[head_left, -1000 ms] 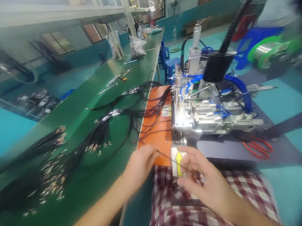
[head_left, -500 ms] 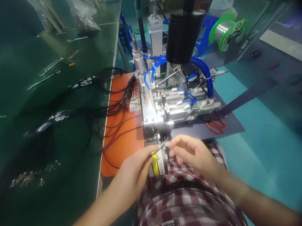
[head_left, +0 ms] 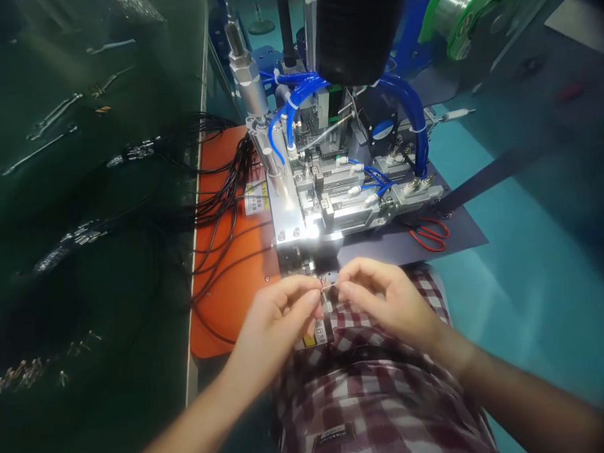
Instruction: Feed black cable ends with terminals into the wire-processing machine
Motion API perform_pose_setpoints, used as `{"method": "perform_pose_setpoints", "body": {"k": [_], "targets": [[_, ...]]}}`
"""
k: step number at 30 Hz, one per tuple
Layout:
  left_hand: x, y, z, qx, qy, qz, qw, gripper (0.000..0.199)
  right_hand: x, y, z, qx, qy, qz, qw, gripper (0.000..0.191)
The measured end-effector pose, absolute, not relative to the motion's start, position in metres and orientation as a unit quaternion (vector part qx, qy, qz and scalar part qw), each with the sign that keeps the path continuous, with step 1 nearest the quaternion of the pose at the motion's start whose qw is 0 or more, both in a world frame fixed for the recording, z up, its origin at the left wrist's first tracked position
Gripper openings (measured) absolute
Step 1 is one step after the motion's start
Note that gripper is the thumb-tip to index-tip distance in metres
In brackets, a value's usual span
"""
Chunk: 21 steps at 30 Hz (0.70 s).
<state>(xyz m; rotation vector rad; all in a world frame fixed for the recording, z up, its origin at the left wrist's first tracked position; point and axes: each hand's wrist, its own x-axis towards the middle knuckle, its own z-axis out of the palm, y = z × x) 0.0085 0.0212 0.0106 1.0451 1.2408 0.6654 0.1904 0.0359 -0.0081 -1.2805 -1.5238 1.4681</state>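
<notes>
My left hand (head_left: pixel 280 317) is closed in a pinch at the front of the machine, holding the end of a thin cable. Fine wires (head_left: pixel 326 285), some reddish, stick out of its fingertips to the right. Facing it, my right hand (head_left: pixel 385 293) has thumb and forefinger pressed together on the tips of these wires. The two hands are a short gap apart, just above a machine part with a yellow-and-white label (head_left: pixel 314 336), which the left hand partly covers. Behind them stands the metal machine (head_left: pixel 341 211) with blue air hoses (head_left: pixel 412 115).
Black cables (head_left: pixel 225 183) run over the orange plate (head_left: pixel 239 296) from the dark green table (head_left: pixel 140 407) on the left. Red-handled cutters (head_left: pixel 432 235) lie right of the machine. A solder wire spool (head_left: pixel 457 13) with green flanges hangs at upper right, beside a black tube (head_left: pixel 358 37).
My right hand has closed on the wire tips, where before its fingers were near them. My left fingers have curled in more. The view has tilted down and shifted slightly.
</notes>
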Motion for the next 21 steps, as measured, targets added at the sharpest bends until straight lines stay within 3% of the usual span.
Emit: {"method": "perform_pose_setpoints", "body": {"k": [6,17,21], "targets": [[0.008,0.019,0.012,0.435,0.564,0.278,0.644,0.012,0.195,0.035,-0.004,-0.503,-0.572,0.547,0.347,0.010],[0.011,0.020,0.013,0.427,0.579,0.300,0.627,0.015,0.182,0.031,-0.011,-0.431,-0.465,0.689,0.351,0.015],[0.010,0.020,0.012,0.430,0.571,0.304,0.629,0.014,0.188,0.038,-0.014,-0.406,-0.444,0.735,0.314,0.017]]}}
